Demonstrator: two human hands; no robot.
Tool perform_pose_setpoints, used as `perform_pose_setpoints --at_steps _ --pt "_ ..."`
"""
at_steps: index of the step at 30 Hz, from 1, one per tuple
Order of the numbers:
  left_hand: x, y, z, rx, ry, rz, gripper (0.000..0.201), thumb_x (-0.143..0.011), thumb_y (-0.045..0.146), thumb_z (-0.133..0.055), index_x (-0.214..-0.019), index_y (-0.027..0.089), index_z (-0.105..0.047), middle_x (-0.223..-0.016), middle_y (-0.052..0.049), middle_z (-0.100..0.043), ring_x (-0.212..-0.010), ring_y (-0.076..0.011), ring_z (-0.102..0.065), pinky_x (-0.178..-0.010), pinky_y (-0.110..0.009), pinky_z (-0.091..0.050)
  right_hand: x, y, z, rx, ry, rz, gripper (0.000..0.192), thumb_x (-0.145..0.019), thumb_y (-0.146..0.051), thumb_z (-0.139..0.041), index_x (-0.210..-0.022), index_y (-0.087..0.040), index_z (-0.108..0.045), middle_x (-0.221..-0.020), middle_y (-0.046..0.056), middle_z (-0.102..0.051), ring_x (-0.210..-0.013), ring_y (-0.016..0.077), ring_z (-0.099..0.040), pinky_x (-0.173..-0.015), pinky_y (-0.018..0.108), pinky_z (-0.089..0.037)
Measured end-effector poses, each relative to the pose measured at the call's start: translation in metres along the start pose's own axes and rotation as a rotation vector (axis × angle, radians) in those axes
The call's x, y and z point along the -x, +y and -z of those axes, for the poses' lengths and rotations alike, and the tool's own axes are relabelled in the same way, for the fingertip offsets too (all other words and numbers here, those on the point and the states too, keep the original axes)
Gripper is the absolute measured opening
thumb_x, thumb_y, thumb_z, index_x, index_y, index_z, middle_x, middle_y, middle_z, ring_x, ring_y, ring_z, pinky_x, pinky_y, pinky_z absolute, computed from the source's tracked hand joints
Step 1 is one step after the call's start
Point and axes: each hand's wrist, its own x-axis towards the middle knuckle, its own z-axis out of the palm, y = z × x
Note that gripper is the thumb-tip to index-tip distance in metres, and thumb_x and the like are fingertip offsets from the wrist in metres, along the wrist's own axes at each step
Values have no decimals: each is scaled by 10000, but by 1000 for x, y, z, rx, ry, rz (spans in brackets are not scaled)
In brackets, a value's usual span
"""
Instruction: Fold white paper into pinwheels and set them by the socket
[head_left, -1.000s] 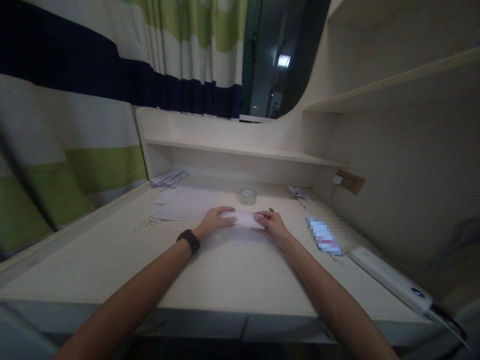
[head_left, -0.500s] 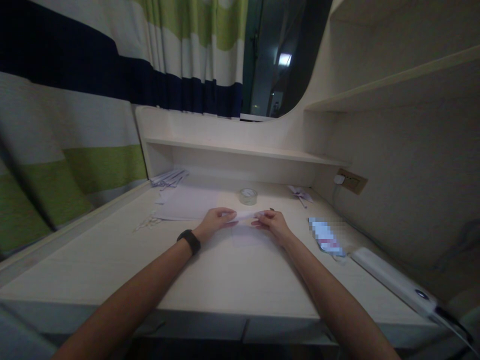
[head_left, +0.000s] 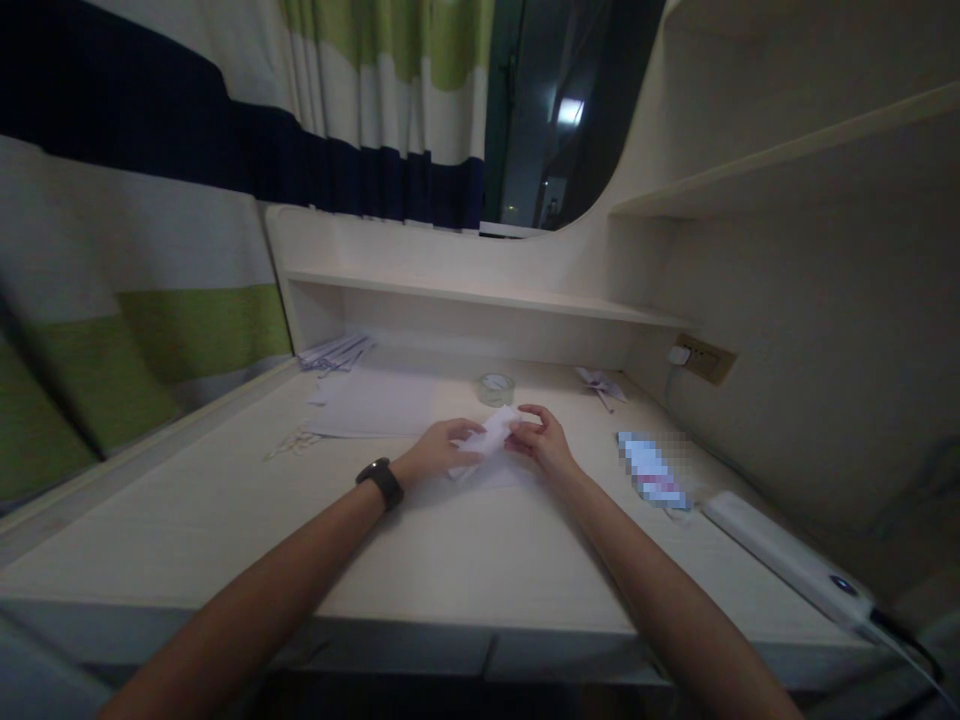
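A small folded white paper [head_left: 495, 432] is held between both my hands, tilted and lifted just off the pale desk [head_left: 450, 540]. My left hand [head_left: 442, 447], with a black band on its wrist, pinches the paper's lower left end. My right hand [head_left: 541, 440] grips its upper right end with curled fingers. Beneath the hands lies another faint sheet [head_left: 480, 475] flat on the desk.
White sheets [head_left: 371, 402] and scissors [head_left: 289, 442] lie at left, more paper [head_left: 334, 352] at the back left. A tape roll [head_left: 496, 387] and a folded paper piece [head_left: 600, 383] sit behind. At right are a blurred packet [head_left: 651, 470] and a white power strip [head_left: 787, 558]. A striped curtain hangs left.
The paper, first pressed flat on the desk, has been lifted and turned; it now slants up to the right between my hands, which moved closer together.
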Motion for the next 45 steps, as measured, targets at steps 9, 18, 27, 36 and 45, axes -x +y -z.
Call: perform_pose_setpoints --at_steps 9,18,27,36,45 --pt "3 3 -17 64 -5 64 303 -673 373 -712 -826 138 -596 -837 -53 -643 -685 -154 -605 -617 -274 -478 16 6 -24 94 -136 -72 403 -539 -446 -796 -736 -142 -618 -648 25 -656 -561 139 -611 -586 262 -502" --pt "0 8 -4 356 135 116 473 -705 447 -685 -1003 176 -436 -956 -77 -562 -784 -183 -611 -599 -312 -522 7 -3 -14 144 -84 -76 432 -561 -414 -778 -885 -178 -616 -691 7 -663 -587 129 -596 -576 242 -475" --pt "-1 7 8 -34 47 -68 297 -699 385 -696 -896 162 -686 -862 -59 -679 -785 -181 -594 -703 -289 -452 13 1 -10 475 -441 -20 339 -666 -428 -701 -846 -142 -717 -735 32 -697 -605 127 -570 -535 209 -395" --pt "-4 -5 10 5 86 51 290 -711 402 -657 -790 131 -722 -738 -62 -695 -648 -165 -586 -579 -255 -420 7 1 -1 447 -349 -83 346 -597 -425 -750 -758 -121 -721 -633 38 -680 -520 121 -549 -477 210 -378" --pt "0 5 15 85 129 187 349 -690 419 -670 -842 108 -717 -635 -42 -648 -517 -121 -502 -450 -218 -323 -2 3 9 403 -67 -20 302 -527 -376 -797 -670 -127 -704 -586 33 -660 -504 114 -527 -492 228 -374"
